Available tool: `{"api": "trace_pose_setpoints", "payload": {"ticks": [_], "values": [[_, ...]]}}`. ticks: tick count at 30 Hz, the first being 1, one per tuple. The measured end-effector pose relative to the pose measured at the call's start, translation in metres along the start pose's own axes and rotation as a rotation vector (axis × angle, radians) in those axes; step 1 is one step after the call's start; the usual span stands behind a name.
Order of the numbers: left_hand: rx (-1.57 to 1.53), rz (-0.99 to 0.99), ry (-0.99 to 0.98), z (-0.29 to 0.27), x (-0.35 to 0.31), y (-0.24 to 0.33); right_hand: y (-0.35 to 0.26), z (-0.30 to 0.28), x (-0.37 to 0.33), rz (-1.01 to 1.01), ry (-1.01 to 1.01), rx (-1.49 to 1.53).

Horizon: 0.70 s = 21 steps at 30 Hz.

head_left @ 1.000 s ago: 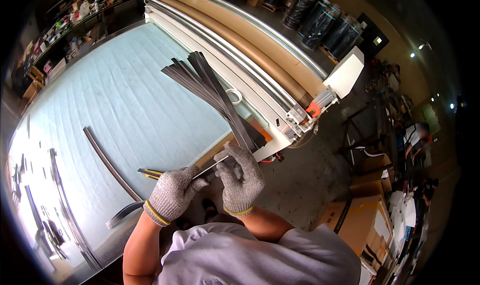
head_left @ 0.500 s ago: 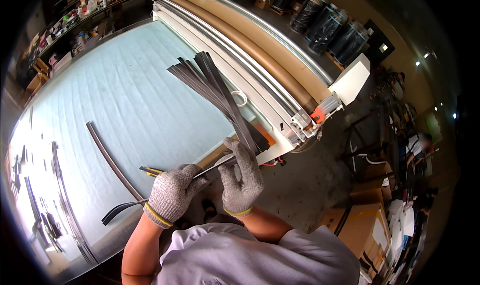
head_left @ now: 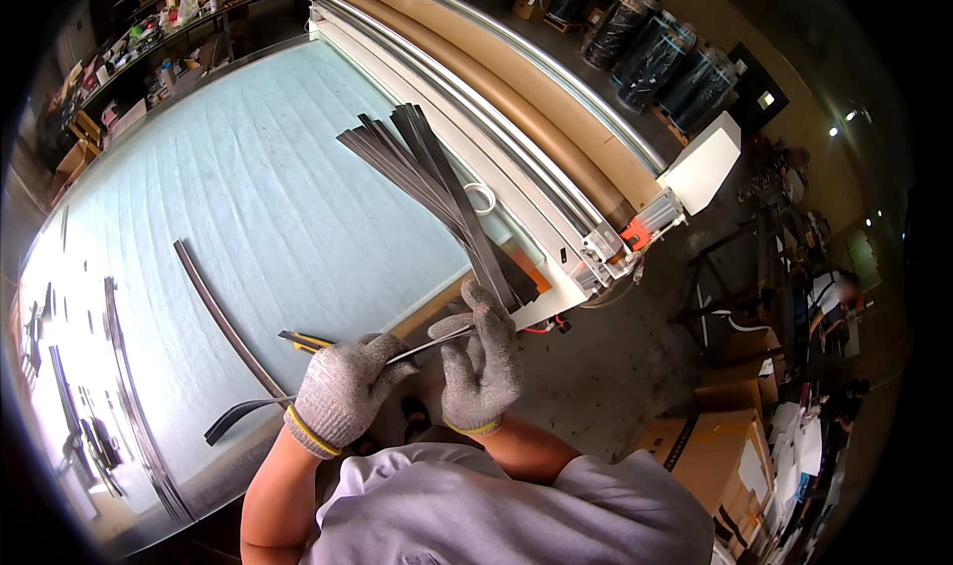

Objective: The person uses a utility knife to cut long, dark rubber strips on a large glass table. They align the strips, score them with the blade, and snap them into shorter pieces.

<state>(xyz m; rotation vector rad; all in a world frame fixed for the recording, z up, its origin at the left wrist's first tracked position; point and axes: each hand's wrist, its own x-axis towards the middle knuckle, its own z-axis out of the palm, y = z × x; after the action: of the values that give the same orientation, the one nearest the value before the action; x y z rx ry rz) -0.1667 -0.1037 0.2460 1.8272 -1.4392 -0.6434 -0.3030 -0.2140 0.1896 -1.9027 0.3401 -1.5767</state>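
Left fingers [head_left: 383, 349] seemingly hide part of a strip [head_left: 233, 418]

Big tbl [head_left: 278, 158] w/ a pale blue, wrinkly top fills the L half of the frame, glare at far L. On it, nr upper ctr, I see a fanned pile of blk strips [head_left: 410, 173], w/ a wht ring [head_left: 492, 198] just R of it. Lower ctr-L: yel/blk tool [head_left: 306, 341] by the nr edge, curved dk strip [head_left: 220, 307] L of that. Lower L: long dk strips [head_left: 126, 376]; smaller dk shapes [head_left: 99, 441] beyond, can't tell what.
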Motion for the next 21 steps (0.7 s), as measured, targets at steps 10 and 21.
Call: {"api": "trace_pose_setpoints", "payload": {"ticks": [10,21], "values": [[0.161,0.073,0.055,0.001,-0.001,-0.001,-0.003,-0.005,0.012,0.041,0.05,0.016],[0.189,0.065,0.024,-0.001,-0.005,-0.002,0.0,-0.008,0.011,-0.015,-0.023,-0.027]]}}
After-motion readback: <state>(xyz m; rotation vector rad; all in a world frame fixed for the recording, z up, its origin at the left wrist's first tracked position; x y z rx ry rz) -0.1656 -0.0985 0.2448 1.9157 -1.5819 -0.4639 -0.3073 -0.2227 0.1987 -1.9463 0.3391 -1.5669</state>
